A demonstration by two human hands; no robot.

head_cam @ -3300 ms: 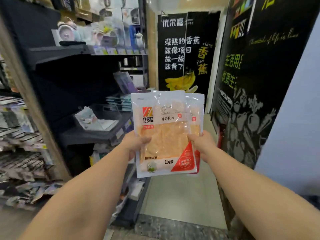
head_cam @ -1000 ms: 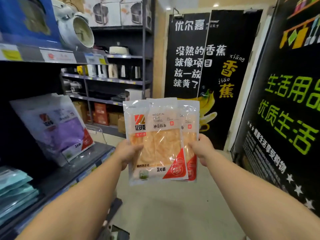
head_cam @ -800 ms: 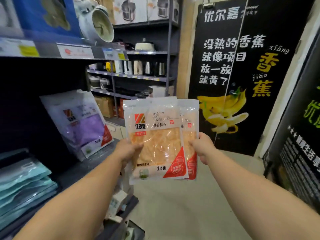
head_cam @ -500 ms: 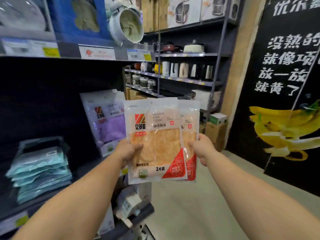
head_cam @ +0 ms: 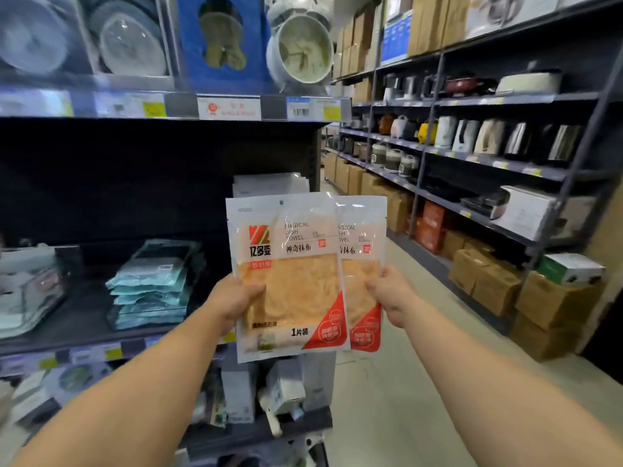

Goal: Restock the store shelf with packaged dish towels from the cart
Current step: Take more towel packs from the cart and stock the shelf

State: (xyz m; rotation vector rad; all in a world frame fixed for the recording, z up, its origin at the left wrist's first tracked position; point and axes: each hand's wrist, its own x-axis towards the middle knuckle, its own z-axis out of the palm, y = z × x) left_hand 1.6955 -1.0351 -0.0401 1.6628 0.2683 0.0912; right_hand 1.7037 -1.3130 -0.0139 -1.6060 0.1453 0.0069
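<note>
Together, the left hand (head_cam: 236,299) and right hand (head_cam: 391,294) grip two overlapping clear-plastic packets of orange dish towels (head_cam: 296,281), fingers curled round their side edges, before the dark shelf (head_cam: 84,328).

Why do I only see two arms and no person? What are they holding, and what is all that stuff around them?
The camera sits on the person's head, looking forward and down, so you see only their arms. The left hand and right hand each grip one side of orange dish towel packs, at least two, one behind the other. It is a shop. On the dark shelf to the left lies a stack of pale blue-green packs. Above it stands a white alarm clock. Across the aisle, kettles stand on shelves, with cardboard boxes on the floor.
</note>
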